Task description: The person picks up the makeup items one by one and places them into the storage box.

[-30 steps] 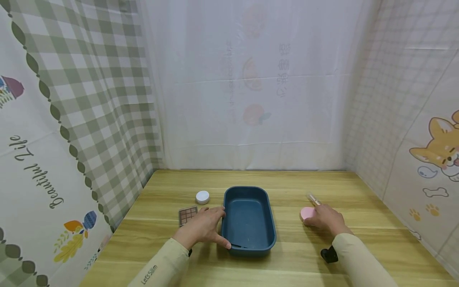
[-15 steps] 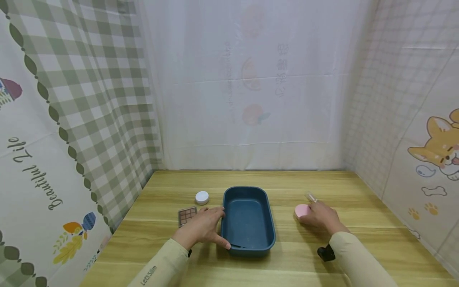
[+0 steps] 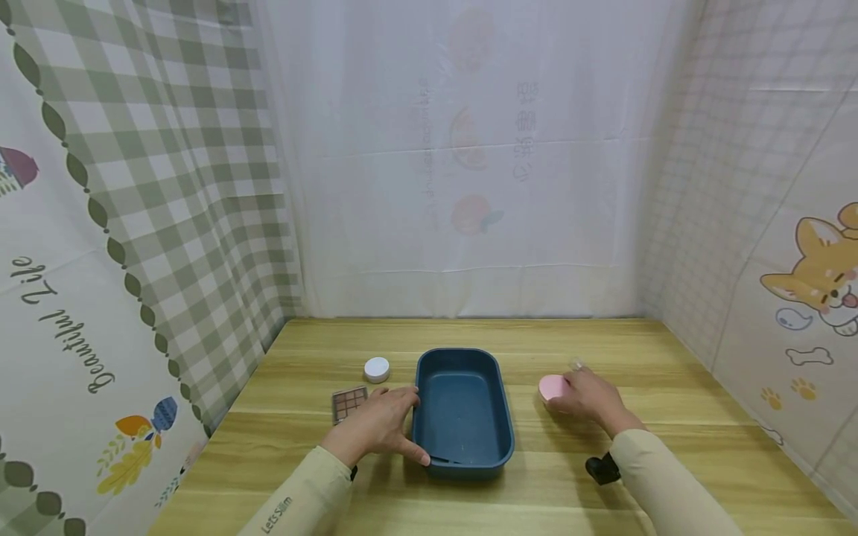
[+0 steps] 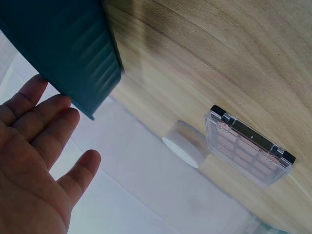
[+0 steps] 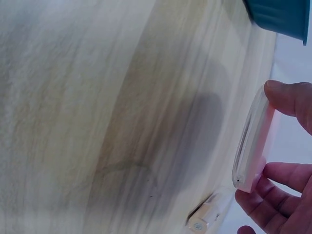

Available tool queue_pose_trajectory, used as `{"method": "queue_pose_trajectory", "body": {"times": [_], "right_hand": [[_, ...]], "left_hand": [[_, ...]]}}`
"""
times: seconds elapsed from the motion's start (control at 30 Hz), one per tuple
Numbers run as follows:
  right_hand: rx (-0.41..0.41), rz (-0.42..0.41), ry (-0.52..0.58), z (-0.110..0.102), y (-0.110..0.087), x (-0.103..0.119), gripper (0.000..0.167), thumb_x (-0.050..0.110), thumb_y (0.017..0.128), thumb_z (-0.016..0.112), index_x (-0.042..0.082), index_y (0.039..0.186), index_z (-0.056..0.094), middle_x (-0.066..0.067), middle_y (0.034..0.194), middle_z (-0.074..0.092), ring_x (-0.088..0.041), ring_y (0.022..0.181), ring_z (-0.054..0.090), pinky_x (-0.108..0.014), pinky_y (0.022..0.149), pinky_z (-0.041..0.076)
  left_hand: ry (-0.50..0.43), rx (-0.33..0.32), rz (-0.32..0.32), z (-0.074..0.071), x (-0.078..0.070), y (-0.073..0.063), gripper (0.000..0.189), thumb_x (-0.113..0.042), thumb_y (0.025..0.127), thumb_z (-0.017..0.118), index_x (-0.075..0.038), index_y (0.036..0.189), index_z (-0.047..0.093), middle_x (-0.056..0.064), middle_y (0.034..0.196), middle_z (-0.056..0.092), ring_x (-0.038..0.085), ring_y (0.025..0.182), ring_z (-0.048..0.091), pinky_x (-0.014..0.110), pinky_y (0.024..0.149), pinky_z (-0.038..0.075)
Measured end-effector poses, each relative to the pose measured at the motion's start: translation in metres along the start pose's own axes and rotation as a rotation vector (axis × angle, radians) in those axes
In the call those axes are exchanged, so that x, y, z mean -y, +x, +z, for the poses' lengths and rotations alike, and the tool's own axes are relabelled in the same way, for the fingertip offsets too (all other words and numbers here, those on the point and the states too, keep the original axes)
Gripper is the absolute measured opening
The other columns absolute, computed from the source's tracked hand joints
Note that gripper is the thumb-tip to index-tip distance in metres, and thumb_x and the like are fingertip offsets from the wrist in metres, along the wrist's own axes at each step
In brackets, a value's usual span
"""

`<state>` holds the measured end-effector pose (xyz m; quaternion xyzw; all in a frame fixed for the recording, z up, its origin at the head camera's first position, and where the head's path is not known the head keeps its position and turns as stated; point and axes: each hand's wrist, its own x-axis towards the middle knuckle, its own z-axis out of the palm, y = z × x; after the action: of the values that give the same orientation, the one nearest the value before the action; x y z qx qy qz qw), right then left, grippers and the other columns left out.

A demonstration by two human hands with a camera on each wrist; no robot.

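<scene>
In the head view, my left hand [image 3: 378, 426] touches the left rim of a dark blue, rounded rectangular bin [image 3: 462, 417], thumb at the near corner. Its fingers look relaxed in the left wrist view, fingertips right at the rim. To the right of the bin, my right hand [image 3: 593, 400] pinches a round pink compact [image 3: 552, 389] between thumb and fingers. Seen from its side in the right wrist view, the compact [image 5: 253, 141] has a clear edge, tilted and raised over the table. A slim dark strip [image 3: 444, 459] shows inside the bin's near end.
Left of the bin lie an eyeshadow palette [image 3: 349, 403] with a clear case and a round white-lidded jar [image 3: 377, 370]. Partly behind my right hand is a small clear-and-beige tube [image 5: 209, 212]. Cloth hangs around the wooden table [image 3: 322, 484].
My right hand has moved left with the pink compact, closer to the bin, and now covers more of the tube. The left hand and the bin stay put.
</scene>
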<state>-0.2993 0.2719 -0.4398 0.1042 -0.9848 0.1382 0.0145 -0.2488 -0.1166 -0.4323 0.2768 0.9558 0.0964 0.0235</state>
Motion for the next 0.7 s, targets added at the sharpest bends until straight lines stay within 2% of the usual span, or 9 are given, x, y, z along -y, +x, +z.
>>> {"method": "queue_pose_trajectory", "body": {"times": [0.33, 0.5, 0.7], "right_hand": [[0.000, -0.020, -0.005, -0.006, 0.000, 0.014, 0.059, 0.039, 0.078, 0.078, -0.007, 0.112, 0.066, -0.017, 0.100, 0.060, -0.028, 0.086, 0.055, -0.048, 0.070, 0.050], [-0.021, -0.050, -0.004, -0.008, 0.000, 0.018, 0.056, 0.039, 0.078, 0.079, -0.006, 0.110, 0.066, -0.018, 0.102, 0.061, -0.030, 0.089, 0.057, -0.049, 0.070, 0.050], [-0.030, -0.074, -0.023, -0.011, 0.004, 0.023, 0.063, 0.042, 0.078, 0.078, -0.007, 0.115, 0.065, -0.021, 0.107, 0.062, -0.034, 0.097, 0.058, -0.052, 0.077, 0.051]], "left_hand": [[-0.001, 0.000, 0.005, 0.000, 0.000, 0.000, 0.095, -0.071, 0.063, 0.080, -0.008, 0.129, 0.058, 0.008, 0.139, 0.055, 0.022, 0.128, 0.051, 0.055, 0.112, 0.031], [-0.003, -0.004, 0.010, 0.000, 0.000, 0.000, 0.094, -0.071, 0.062, 0.080, -0.008, 0.128, 0.058, 0.007, 0.136, 0.057, 0.021, 0.125, 0.053, 0.055, 0.111, 0.031], [-0.001, -0.014, 0.014, 0.000, -0.001, 0.000, 0.092, -0.071, 0.062, 0.081, -0.008, 0.125, 0.060, 0.006, 0.131, 0.058, 0.021, 0.120, 0.056, 0.055, 0.110, 0.033]]}}
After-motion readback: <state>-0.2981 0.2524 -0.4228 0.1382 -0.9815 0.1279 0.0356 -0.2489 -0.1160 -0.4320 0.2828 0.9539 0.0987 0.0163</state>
